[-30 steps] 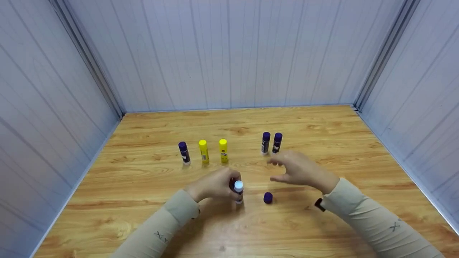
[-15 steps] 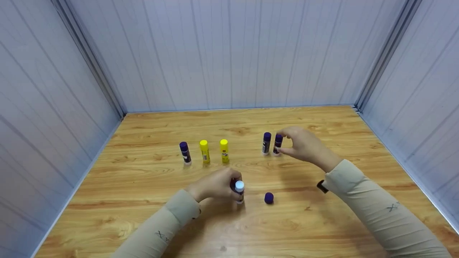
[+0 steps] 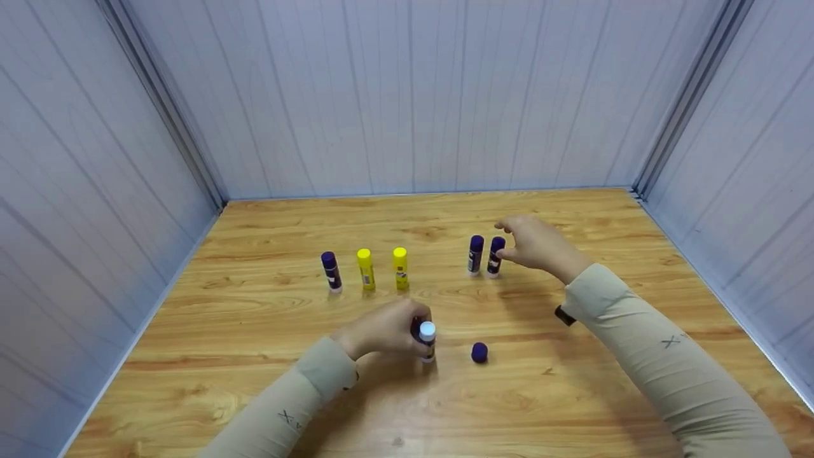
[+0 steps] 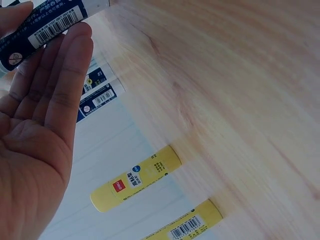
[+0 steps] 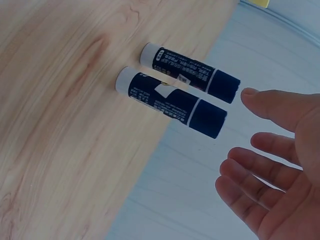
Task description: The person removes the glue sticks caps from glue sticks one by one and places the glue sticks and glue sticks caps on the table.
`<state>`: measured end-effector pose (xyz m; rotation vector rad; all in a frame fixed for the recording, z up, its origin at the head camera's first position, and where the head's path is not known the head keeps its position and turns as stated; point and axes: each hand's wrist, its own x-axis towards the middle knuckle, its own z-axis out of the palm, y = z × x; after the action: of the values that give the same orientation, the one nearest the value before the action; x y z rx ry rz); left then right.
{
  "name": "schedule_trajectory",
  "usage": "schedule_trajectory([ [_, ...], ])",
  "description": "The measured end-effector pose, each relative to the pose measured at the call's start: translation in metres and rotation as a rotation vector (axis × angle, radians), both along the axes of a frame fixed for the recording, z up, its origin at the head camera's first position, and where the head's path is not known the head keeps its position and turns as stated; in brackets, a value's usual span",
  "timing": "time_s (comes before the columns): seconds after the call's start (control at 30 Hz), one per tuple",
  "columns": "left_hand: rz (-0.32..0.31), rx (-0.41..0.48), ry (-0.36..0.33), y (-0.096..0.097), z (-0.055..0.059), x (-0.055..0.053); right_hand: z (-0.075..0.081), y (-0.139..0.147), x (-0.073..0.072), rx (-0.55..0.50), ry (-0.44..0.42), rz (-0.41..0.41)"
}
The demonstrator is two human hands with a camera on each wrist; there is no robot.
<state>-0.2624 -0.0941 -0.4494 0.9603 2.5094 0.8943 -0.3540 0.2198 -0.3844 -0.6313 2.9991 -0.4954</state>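
My left hand (image 3: 388, 327) grips an uncapped glue stick (image 3: 428, 346), upright with its white top showing. The left wrist view catches this stick's dark barcoded label (image 4: 57, 27) between thumb and fingers. Right of it, a loose dark purple cap (image 3: 479, 352) sits on the table. My right hand (image 3: 540, 245) is beside two capped dark blue glue sticks standing close together, the left one (image 3: 475, 256) and the right one (image 3: 495, 257). In the right wrist view its thumb (image 5: 265, 102) and spread fingers are apart from the sticks' caps, with nothing held.
Two yellow glue sticks, one (image 3: 366, 270) left of the other (image 3: 400, 268), stand beyond my left hand. Farther left is another dark blue glue stick (image 3: 331, 272). White panel walls (image 3: 407, 95) border the wooden table (image 3: 254, 375) at the back and sides.
My right hand has travelled from above the loose cap to the right dark blue stick, closed in around it, then drawn up and back with fingers apart. The left hand keeps its grip.
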Motion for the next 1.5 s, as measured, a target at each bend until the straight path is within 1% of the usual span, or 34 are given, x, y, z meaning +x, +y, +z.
schedule_trajectory([
  [0.2,-0.004,0.017,-0.011,0.001,0.0,0.002,-0.01,0.0,-0.01,0.024,-0.027,-0.006],
  [0.37,-0.001,0.006,-0.01,0.001,0.001,0.001,-0.016,-0.001,-0.016,0.038,-0.036,-0.002],
  [0.5,0.002,-0.001,-0.008,0.001,0.002,0.001,-0.019,-0.004,-0.021,0.04,-0.051,-0.009],
  [0.67,-0.002,0.0,0.001,0.001,0.001,0.0,-0.026,-0.005,-0.027,0.026,-0.064,-0.016],
  [0.83,-0.015,-0.009,0.021,0.002,0.0,0.0,-0.033,-0.005,-0.028,-0.003,-0.042,-0.014],
  [1.07,-0.02,-0.03,0.038,0.0,0.003,-0.001,-0.03,-0.002,-0.024,-0.012,-0.026,-0.029],
  [1.17,-0.024,-0.016,0.025,-0.003,0.007,-0.003,-0.028,0.002,-0.022,-0.006,-0.003,-0.039],
  [1.27,-0.022,0.003,0.019,-0.007,0.014,-0.006,-0.027,0.004,-0.018,-0.011,0.03,-0.06],
  [1.33,-0.017,0.014,0.021,-0.01,0.02,-0.007,-0.026,0.005,-0.015,-0.023,0.068,-0.073],
  [1.4,0.006,0.019,0.032,-0.013,0.026,-0.008,-0.027,0.005,-0.012,-0.037,0.129,-0.082],
  [1.47,0.031,0.03,0.047,-0.015,0.032,-0.008,-0.028,0.004,-0.009,-0.054,0.215,-0.081],
  [1.5,0.045,0.038,0.059,-0.016,0.034,-0.009,-0.028,0.004,-0.008,-0.062,0.271,-0.077],
])
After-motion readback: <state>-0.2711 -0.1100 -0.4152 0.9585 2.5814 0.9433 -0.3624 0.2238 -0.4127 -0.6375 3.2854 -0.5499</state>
